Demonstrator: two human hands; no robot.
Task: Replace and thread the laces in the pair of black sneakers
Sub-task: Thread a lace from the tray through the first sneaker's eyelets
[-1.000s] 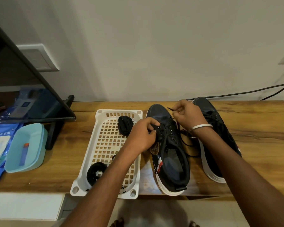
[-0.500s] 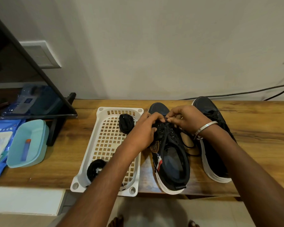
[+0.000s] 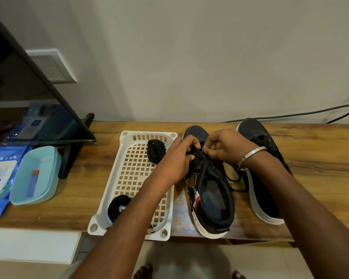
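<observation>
Step in hand: threading the near sneaker [image 3: 208,190], just right of the white basket [image 3: 129,178]. The left hand [image 3: 176,158] grips the eyelet flap; the right hand [image 3: 226,148] pinches the lace [image 3: 233,179] tip. Next move, by judgement: feed the tip through an eyelet and draw the slack.

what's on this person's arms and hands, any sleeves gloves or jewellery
Both forearms are bare, with no sleeves in view and no gloves. The right wrist wears a plain silver bangle, a thin smooth metal band. The left hand and its wrist show nothing worn, and no rings show on the right hand.
</observation>
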